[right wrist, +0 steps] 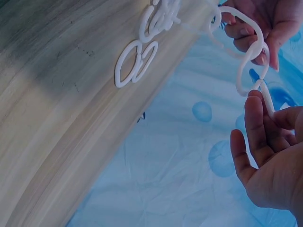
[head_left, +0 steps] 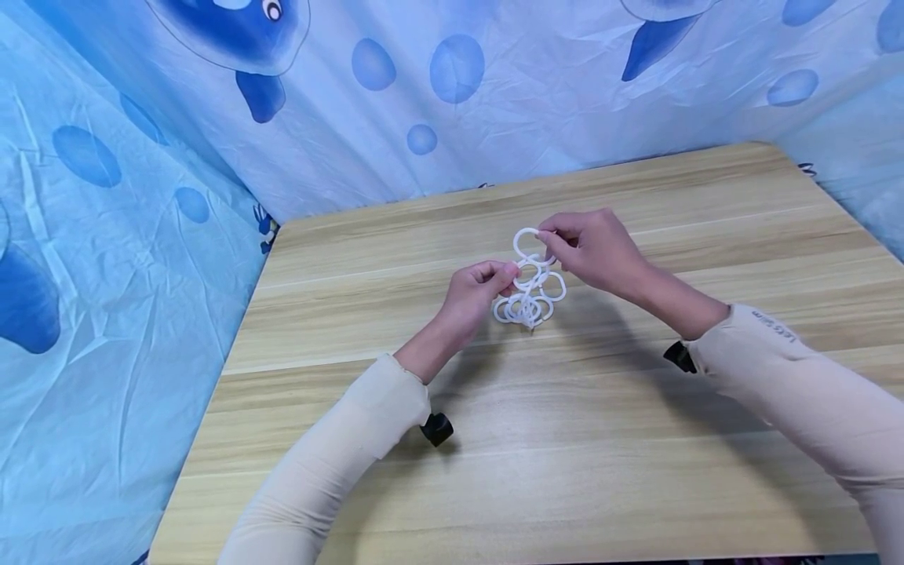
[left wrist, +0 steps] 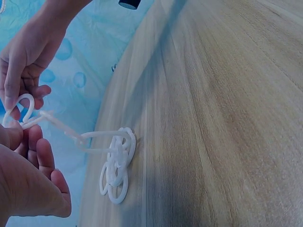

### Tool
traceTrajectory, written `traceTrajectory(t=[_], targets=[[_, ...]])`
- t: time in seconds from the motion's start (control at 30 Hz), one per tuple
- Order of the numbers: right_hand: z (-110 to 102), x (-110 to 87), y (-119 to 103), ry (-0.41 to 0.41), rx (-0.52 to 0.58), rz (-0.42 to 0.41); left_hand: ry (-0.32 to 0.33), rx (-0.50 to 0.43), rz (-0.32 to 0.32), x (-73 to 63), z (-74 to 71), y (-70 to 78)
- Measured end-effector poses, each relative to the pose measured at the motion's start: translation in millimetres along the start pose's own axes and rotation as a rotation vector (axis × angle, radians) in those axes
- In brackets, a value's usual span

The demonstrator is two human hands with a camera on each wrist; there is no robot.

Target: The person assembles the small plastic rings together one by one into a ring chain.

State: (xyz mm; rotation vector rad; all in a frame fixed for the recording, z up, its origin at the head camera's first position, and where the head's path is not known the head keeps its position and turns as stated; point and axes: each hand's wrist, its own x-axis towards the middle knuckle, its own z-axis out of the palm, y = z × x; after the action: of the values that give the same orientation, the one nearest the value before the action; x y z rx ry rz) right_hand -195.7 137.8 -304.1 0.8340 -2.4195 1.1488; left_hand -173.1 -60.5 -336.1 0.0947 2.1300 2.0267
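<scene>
White plastic rings are linked into a chain above the table in the head view. My right hand (head_left: 596, 249) pinches the ring at the chain's upper end (head_left: 515, 242) between thumb and fingers. Lower and to its left, my left hand (head_left: 469, 297) pinches a neighbouring ring beside it. From there the chain slants down to a cluster of overlapping white rings (left wrist: 113, 170) on the tabletop. In the right wrist view, the right hand's fingertips touch a narrow edge-on ring (right wrist: 268, 99), which hooks into the one above it.
The wood-grain table (head_left: 551, 455) reaches back to a blue patterned curtain (head_left: 318, 157) behind and at the left. Black wrist cameras hang under both cuffs, the left camera (head_left: 437, 429) close over the tabletop.
</scene>
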Motion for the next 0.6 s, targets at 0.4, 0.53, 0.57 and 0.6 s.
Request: traceTrajectory(t=[0.4,0.53,0.57,0.6], targets=[[4.0,-0.6,-4.1,-0.177,-0.065,0.054,0.014,0.012,0.014,-0.2,-0.9,0.4],[3.8,-0.3,-4.5,-0.216,-0.078,0.061,0.068,0.004,0.005,-0.1,-2.0,-0.1],[3.8,0.0,-4.5,-0.224,-0.077,0.062,0.081,0.001,0.005,0.1,-2.3,-0.3],[3.9,0.2,-4.4,-0.232,-0.077,0.064,0.095,-0.001,0.004,0.2,-2.5,-0.5]])
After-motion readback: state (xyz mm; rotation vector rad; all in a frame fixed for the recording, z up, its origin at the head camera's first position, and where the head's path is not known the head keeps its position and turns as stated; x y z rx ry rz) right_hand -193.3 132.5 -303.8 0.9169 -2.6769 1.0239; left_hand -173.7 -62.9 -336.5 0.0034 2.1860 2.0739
